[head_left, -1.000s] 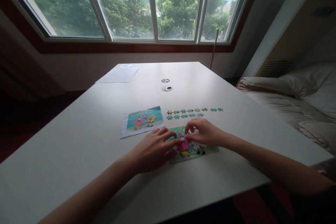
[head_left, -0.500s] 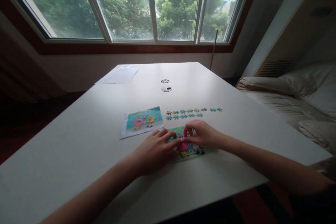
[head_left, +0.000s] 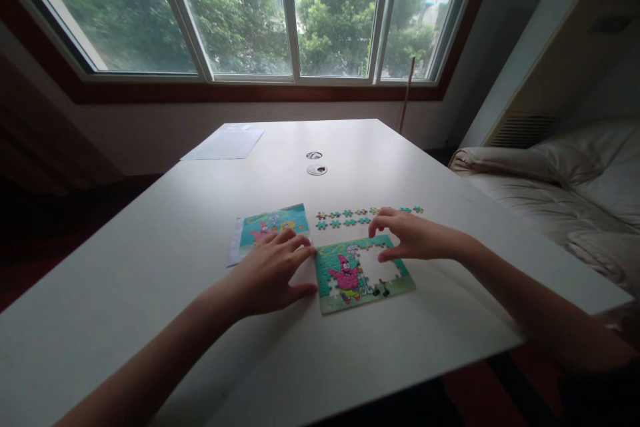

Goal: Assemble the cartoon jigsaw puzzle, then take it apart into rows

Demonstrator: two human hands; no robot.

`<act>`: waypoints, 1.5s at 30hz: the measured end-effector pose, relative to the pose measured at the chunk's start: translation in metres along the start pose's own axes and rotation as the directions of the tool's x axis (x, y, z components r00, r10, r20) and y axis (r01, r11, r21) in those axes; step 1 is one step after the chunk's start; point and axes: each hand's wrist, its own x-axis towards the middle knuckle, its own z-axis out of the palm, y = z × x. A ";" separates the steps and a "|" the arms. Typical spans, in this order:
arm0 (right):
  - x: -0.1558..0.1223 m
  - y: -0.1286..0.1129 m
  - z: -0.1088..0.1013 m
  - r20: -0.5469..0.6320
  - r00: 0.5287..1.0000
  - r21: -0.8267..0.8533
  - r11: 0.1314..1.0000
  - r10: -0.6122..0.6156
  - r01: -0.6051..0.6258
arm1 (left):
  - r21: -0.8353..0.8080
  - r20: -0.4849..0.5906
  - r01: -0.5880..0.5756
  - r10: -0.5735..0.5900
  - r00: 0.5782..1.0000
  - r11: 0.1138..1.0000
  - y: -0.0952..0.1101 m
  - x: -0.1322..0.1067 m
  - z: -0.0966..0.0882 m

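A partly built cartoon jigsaw puzzle (head_left: 364,273) lies on the white table (head_left: 165,240), with a white gap at its upper right. My left hand (head_left: 273,270) hovers just left of the puzzle, fingers spread and holding nothing. My right hand (head_left: 407,235) is above the puzzle's upper right corner, fingers apart in a loose curve, close to the loose puzzle pieces (head_left: 350,217) laid in two rows behind the puzzle. The reference picture (head_left: 267,227) lies left of the pieces, partly behind my left hand.
A sheet of paper (head_left: 223,144) lies at the far left of the table. Two round cable holes (head_left: 317,163) sit in the table's middle. A bed with pale bedding (head_left: 560,180) stands to the right. Large windows fill the back wall.
Both hands have lifted off the puzzle. The left hand moved left, the right hand moved right and back toward the loose pieces, uncovering the puzzle.
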 end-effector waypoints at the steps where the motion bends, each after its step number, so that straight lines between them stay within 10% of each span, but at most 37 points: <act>1: -0.004 0.004 -0.003 0.050 0.998 0.003 1.000 0.029 -0.029 | -0.005 0.005 0.002 -0.002 1.000 1.000 0.000 0.000 0.000; 31: -0.013 0.024 -0.011 0.187 0.976 0.027 0.993 0.108 -0.115 | -0.034 -0.034 0.028 -0.029 0.999 0.999 0.009 0.003 0.005; 39: -0.015 0.090 -0.043 -0.142 0.942 -0.247 0.911 0.304 -0.331 | -0.031 -0.019 0.029 -0.030 0.999 0.999 0.008 0.003 0.005; 45: -0.007 0.110 -0.034 -0.144 0.933 -0.206 0.913 0.328 -0.353 | -0.037 -0.037 0.022 -0.024 0.999 0.999 0.007 0.003 0.006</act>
